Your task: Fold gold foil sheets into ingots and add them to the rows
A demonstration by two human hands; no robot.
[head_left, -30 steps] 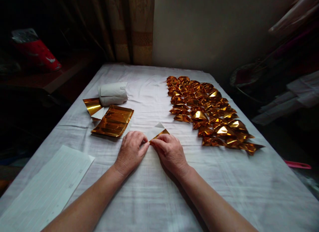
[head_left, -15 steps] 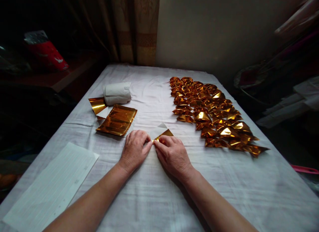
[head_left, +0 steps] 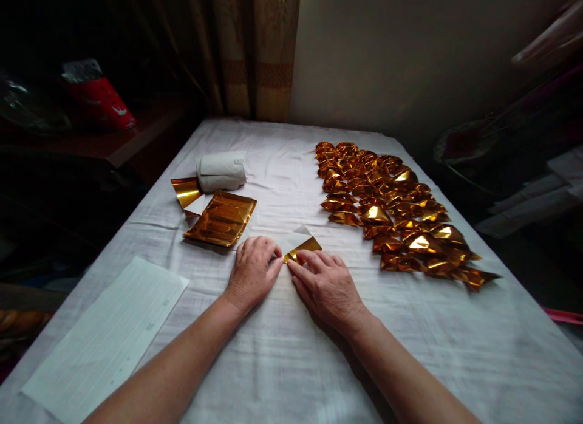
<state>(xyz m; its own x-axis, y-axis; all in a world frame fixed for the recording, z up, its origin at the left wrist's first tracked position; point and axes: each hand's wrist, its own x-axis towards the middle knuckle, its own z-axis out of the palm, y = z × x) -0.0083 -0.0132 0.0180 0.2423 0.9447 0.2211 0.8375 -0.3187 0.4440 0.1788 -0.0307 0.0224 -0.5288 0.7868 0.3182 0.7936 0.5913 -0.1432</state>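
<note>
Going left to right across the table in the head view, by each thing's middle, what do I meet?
White sheet → curled foil → gold stack → left hand → small foil → right hand → folded pieces. The white roll lines up with the stack, so it's left out.

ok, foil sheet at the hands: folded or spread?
Partly folded: the foil sheet shows a gold strip on the near side, pale reverse beyond. The right hand hides some of it.

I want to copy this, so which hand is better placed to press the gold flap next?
Probably the right hand: it overlaps the near edge of the gold flap. The left hand is by the flap's left end; its contact is unclear.
</note>
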